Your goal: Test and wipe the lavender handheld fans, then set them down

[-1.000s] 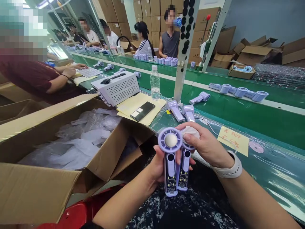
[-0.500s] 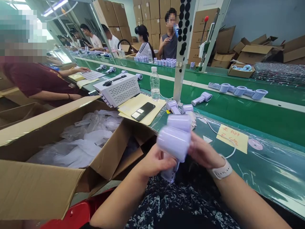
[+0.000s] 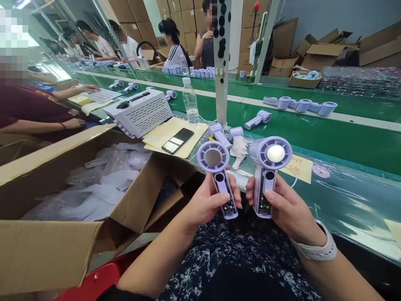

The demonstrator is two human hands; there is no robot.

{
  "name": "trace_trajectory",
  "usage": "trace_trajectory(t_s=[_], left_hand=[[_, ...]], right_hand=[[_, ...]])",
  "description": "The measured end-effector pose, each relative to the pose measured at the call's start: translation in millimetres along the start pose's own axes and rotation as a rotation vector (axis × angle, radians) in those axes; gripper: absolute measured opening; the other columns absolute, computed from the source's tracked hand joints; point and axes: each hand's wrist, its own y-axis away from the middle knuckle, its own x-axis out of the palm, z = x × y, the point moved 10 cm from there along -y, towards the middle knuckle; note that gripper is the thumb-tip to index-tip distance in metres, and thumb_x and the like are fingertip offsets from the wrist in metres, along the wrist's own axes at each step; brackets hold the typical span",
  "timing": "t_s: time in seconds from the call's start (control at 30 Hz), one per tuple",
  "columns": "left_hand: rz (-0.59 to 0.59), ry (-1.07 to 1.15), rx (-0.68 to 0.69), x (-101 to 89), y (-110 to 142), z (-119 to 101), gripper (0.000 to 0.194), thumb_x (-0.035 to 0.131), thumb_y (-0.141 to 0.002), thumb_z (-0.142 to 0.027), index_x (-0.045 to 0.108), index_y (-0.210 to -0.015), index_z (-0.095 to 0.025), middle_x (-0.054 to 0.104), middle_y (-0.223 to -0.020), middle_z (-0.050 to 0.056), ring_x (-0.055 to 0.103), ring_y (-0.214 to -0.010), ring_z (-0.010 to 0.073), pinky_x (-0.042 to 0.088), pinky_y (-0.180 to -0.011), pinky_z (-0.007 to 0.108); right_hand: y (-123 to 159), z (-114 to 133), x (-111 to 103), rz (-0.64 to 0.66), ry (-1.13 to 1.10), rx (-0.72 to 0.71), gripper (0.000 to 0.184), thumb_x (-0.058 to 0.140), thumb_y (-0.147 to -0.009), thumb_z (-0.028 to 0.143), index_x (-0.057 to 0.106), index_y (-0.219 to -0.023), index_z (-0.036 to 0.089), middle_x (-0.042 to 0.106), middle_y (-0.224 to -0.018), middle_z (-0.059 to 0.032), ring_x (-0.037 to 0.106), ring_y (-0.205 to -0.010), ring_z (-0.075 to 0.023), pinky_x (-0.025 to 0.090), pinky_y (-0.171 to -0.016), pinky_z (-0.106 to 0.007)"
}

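Observation:
My left hand (image 3: 209,200) is wrapped round the handle of a lavender handheld fan (image 3: 213,157), its round head upright and facing me. A second lavender handheld fan (image 3: 272,154) stands upright in my right hand (image 3: 286,205), with a bright white disc at its centre. Both handles show exposed circuit parts and a dark round spot. The two fans are side by side, apart, above my lap. Just beyond them on the bench, more lavender fans (image 3: 219,134) lie beside a crumpled whitish piece (image 3: 239,149).
An open carton (image 3: 138,209) with clear plastic bags stands at left. Nearby are a white vented box (image 3: 140,115), a phone (image 3: 178,140), a water bottle (image 3: 190,102) and a metal post (image 3: 221,83). Fans lie along the green line (image 3: 354,133). Co-workers sit beyond.
The two fans, held close together and overlapping before, are now apart, one in each hand. Their heads have turned to face me. The camera view has shifted slightly.

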Motion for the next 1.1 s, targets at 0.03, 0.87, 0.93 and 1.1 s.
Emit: trace_trajectory(t_s=[0.03, 0.87, 0.93, 1.1], left_hand=[[0.020, -0.010, -0.003, 3.7, 0, 1, 0.050, 0.080, -0.081, -0.030, 0.053, -0.122, -0.025, 0.061, -0.095, -0.001, 0.067, -0.073, 0.0149, 0.059, -0.067, 0.032], [-0.078, -0.048, -0.067, -4.5, 2, 14, 0.043, 0.077, -0.081, -0.032, 0.051, -0.113, -0.021, 0.062, -0.092, -0.001, 0.066, -0.067, 0.0140, 0.059, -0.065, 0.033], [-0.138, -0.029, -0.071, -13.6, 0, 18, 0.044, 0.076, -0.081, -0.033, 0.050, -0.115, -0.021, 0.061, -0.088, -0.002, 0.064, -0.065, 0.0133, 0.057, -0.062, 0.031], [-0.164, -0.052, -0.075, -21.4, 1, 25, 0.044, 0.075, -0.082, -0.036, 0.049, -0.113, -0.020, 0.062, -0.086, -0.003, 0.064, -0.064, 0.0126, 0.058, -0.062, 0.030]], right_hand=[[1, -2, 1, 0.008, 0.004, 0.008, 0.024, 0.072, -0.094, 0.040, 0.066, -0.112, 0.026, 0.065, -0.101, -0.0033, 0.065, -0.080, -0.0153, 0.057, -0.071, -0.028], [2, -23, 0, -0.065, -0.132, 0.145, 0.026, 0.078, -0.086, 0.037, 0.067, -0.104, 0.022, 0.068, -0.094, -0.0023, 0.065, -0.073, -0.0144, 0.058, -0.064, -0.026], [3, -27, -4, -0.089, -0.153, 0.145, 0.025, 0.075, -0.088, 0.039, 0.066, -0.104, 0.023, 0.068, -0.093, -0.0020, 0.065, -0.069, -0.0139, 0.057, -0.060, -0.025], [7, -36, -7, -0.087, -0.141, 0.174, 0.026, 0.072, -0.089, 0.043, 0.064, -0.100, 0.022, 0.068, -0.087, -0.0019, 0.063, -0.061, -0.0133, 0.055, -0.053, -0.024]])
